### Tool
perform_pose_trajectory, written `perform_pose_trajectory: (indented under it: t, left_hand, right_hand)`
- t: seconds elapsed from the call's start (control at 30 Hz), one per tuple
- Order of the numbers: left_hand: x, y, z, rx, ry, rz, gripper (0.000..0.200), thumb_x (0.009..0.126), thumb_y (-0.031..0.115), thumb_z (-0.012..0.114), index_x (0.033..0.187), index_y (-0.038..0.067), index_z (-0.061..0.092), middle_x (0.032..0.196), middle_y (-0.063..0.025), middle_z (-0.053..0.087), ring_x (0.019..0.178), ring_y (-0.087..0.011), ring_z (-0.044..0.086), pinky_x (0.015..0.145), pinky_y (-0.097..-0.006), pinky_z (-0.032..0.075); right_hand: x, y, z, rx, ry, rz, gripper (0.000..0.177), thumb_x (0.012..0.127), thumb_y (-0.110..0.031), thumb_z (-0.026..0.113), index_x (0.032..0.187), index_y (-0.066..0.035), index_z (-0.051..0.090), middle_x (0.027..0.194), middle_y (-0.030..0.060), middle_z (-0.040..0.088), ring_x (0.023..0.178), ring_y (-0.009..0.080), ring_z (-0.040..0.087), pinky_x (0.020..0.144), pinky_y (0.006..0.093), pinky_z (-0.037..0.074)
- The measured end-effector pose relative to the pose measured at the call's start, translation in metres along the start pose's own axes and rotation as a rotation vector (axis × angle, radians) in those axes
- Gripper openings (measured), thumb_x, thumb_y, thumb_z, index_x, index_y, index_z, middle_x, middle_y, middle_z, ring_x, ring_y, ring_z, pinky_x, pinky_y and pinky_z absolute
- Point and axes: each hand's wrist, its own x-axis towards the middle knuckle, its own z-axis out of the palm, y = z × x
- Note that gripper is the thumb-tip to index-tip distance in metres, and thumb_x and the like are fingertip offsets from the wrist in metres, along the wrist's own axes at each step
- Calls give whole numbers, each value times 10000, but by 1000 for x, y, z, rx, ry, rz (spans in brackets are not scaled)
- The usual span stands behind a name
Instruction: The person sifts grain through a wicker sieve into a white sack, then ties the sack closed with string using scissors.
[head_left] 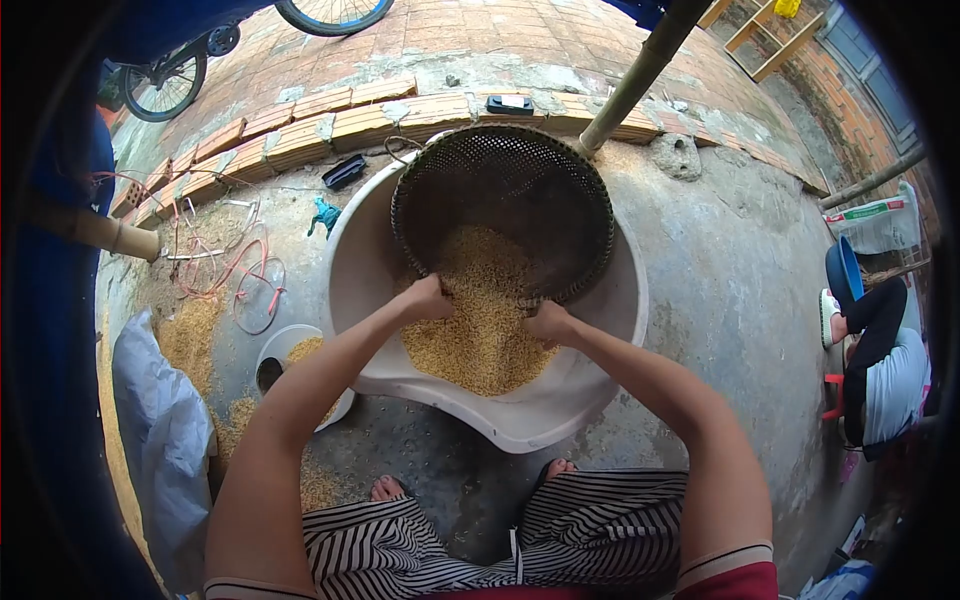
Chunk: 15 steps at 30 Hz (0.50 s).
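Observation:
My left hand (428, 298) is closed on the near-left rim of a round, dark woven sieve (510, 185). At the near-right rim, my right hand (550, 322) grips the same sieve with bent fingers. The sieve is tilted, its far side raised against the back edge of a large white tub (365, 260). Yellow-brown grain (480, 350), which looks like unhusked rice, lies in the sieve's lower part and in a heap at the front of the tub.
A white bucket (285, 340) with grain stands to the left, near a white sack (160, 420) and spilled grain (190, 340). Tangled pink string (255, 285) lies on the concrete. A bamboo pole (645, 75) rises behind the tub beside low bricks (330, 130). A person (890, 380) sits far right.

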Motion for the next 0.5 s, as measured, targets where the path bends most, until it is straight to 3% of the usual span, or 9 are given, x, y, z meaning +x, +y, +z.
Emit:
perform_pose_trajectory:
  t: [0.07, 0.17, 0.23, 0.27, 0.33, 0.4, 0.43, 0.5]
  left_hand:
    - [-4, 12, 26, -2, 118, -47, 1065, 572, 261, 751, 1253, -185, 64, 1042, -284, 543, 998, -333, 555, 800, -318, 480]
    - [10, 17, 44, 6, 159, -64, 1171, 554, 255, 771, 1255, -206, -47, 1079, -307, 517, 1006, -348, 545, 843, -308, 465]
    - [2, 29, 52, -22, 128, -99, 1194, 562, 248, 770, 1260, -199, -89, 1098, -306, 507, 1013, -354, 539, 845, -304, 464]
    - [-3, 35, 54, -186, 127, -184, 1181, 580, 229, 759, 1260, -197, -107, 1092, -297, 515, 1001, -335, 547, 835, -303, 466]
    - [10, 32, 58, -351, 130, -266, 1168, 598, 211, 748, 1259, -195, -125, 1085, -288, 523, 989, -316, 556, 825, -301, 468]
    - [45, 15, 67, -427, 282, -274, 1116, 634, 171, 723, 1266, -189, -122, 1014, -245, 562, 913, -280, 581, 754, -308, 490]
    - [17, 34, 41, -597, 261, -239, 944, 668, 132, 687, 1296, -163, 46, 993, -208, 559, 866, -233, 578, 693, -318, 492]
    - [27, 28, 19, -886, 429, 165, 698, 698, 113, 648, 1243, -111, 274, 950, -180, 562, 757, -203, 584, 599, -300, 487]
  right_hand:
    - [11, 6, 26, -207, 182, 7, 494, 729, -241, 585, 1066, 110, 499, 997, 214, 572, 745, 315, 617, 673, 463, 534]
    - [-15, -27, 43, -4, 114, 85, 554, 702, -268, 616, 1082, 116, 487, 1044, 223, 552, 828, 285, 608, 713, 474, 517]
    - [-16, -32, 54, 118, 56, 1, 454, 749, -220, 593, 1067, 91, 500, 1057, 201, 536, 889, 247, 586, 742, 444, 517]
    - [-12, -35, 58, 117, 61, -3, 454, 749, -220, 593, 1067, 91, 500, 1057, 201, 536, 889, 247, 586, 742, 444, 517]
    - [-1, -40, 65, 667, -250, 85, 283, 815, -132, 532, 1032, 49, 523, 1024, 160, 534, 931, 239, 557, 774, 437, 511]
    - [-10, -59, 53, 756, -262, 24, 223, 834, -93, 498, 1018, 30, 529, 1015, 140, 531, 922, 243, 555, 776, 424, 514]
    - [-10, -69, 44, 849, -271, -37, 177, 854, -53, 464, 1003, 11, 535, 1005, 120, 527, 913, 246, 552, 779, 411, 518]
    - [6, -77, 15, 934, -210, -163, 179, 874, -76, 447, 982, 39, 533, 1024, 145, 522, 964, 259, 540, 795, 381, 519]
